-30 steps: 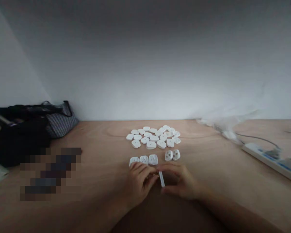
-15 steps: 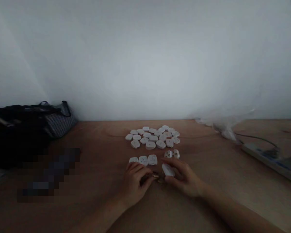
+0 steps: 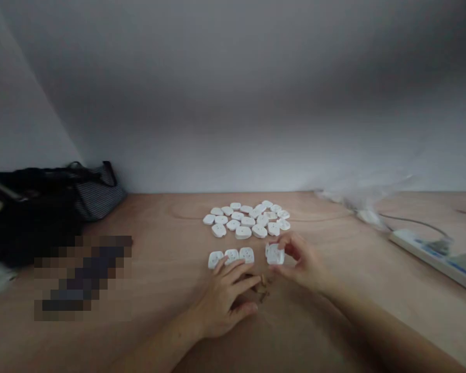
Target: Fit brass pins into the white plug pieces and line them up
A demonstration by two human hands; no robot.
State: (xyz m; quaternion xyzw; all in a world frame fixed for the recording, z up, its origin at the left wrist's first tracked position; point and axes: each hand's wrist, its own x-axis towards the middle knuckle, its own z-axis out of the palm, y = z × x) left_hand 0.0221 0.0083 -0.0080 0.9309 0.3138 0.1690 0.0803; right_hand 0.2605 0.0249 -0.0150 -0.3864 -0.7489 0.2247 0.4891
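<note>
My right hand pinches a small white plug piece between thumb and fingers, just above the wooden table. It hovers over the spot right of a row of three white plug pieces. My left hand rests on the table below that row, fingers stretched out and spread, holding nothing. A few small brass parts lie on the wood between the two hands. Farther back sits a cluster of several white plug pieces.
A black and striped bag fills the left edge. A white power strip with a cable lies at the right, behind it a crumpled clear plastic bag. A blurred dark patch covers something at the left front. A white wall stands behind.
My right hand has lifted the white piece away from the left hand and carried it forward and right. My left hand has spread its fingers, leaving the brass parts on the table.
</note>
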